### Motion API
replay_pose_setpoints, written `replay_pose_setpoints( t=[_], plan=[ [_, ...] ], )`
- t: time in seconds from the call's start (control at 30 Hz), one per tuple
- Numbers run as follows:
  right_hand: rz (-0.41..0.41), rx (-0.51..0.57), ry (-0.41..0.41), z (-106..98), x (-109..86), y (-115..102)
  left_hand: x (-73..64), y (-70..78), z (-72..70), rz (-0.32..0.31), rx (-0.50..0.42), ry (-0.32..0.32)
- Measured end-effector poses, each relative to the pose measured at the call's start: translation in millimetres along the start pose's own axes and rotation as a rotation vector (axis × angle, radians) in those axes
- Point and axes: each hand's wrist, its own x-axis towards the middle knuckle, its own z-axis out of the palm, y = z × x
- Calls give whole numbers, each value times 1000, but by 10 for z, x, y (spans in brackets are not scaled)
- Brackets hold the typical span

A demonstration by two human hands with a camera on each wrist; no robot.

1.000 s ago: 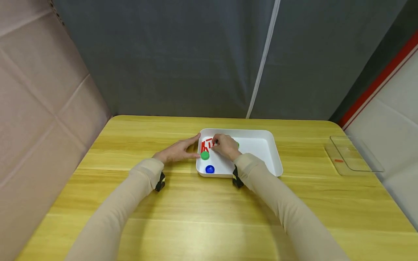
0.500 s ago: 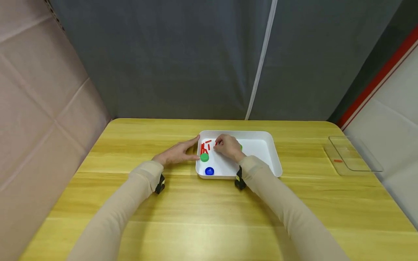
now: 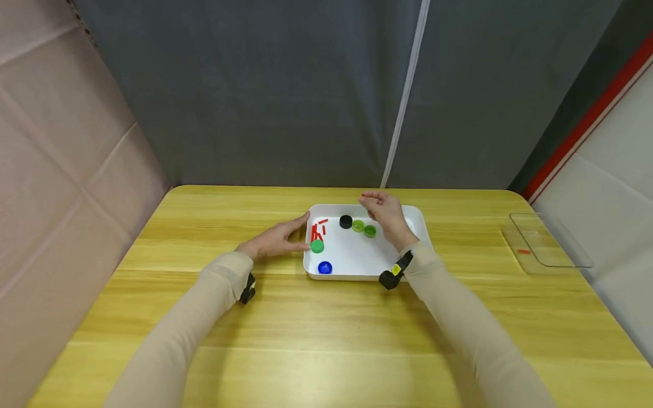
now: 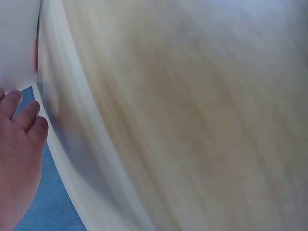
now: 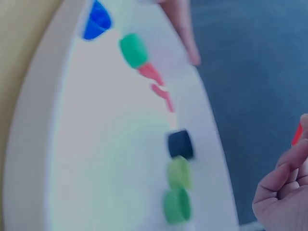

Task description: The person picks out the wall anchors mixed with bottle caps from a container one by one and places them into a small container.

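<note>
My right hand [image 3: 389, 216] is raised over the far right part of a white tray [image 3: 357, 260]. In the right wrist view its fingertips pinch a short red stick [image 5: 297, 134]. My left hand [image 3: 275, 239] lies against the tray's left wall, its thumb and fingers spread along the rim. Several red sticks [image 3: 313, 233] lie inside that end of the tray, beside a green bottle cap [image 3: 317, 246]. A blue cap [image 3: 325, 267] sits near the front left corner. Toward the back, a black cap [image 3: 346, 221], a lime cap [image 3: 358, 226] and another green cap [image 3: 369, 231] form a row.
On the right of the wooden table [image 3: 316, 345] stands a clear plastic box [image 3: 551, 265], with a single red piece [image 3: 524, 251] in it. A grey curtain [image 3: 275, 113] hangs behind the table, and pale panels flank both sides.
My right hand has risen from the red sticks and moved right and away, carrying one stick. This uncovers the black, lime and green caps. My left hand stays at the tray's edge.
</note>
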Motion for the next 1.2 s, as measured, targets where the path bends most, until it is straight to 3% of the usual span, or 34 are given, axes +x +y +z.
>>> replay_pose_setpoints(
  t=[0.37,0.7,0.93,1.07,1.2],
  plan=[
    [-181,275,194,-858,-134,-230,-15,6,-21,9,3,6],
    [-157,503,465,-1912,-359,-109,-38,7,-16,-10,-21,8],
    [-74,493,613,-2470,-507,53,-39,19,-6,-14,-24,10],
    [-60,413,688,-2665,-550,116,-29,29,0,-11,-20,11],
    [5,323,733,-2818,-571,172,-15,40,7,-8,-21,12]
  ],
)
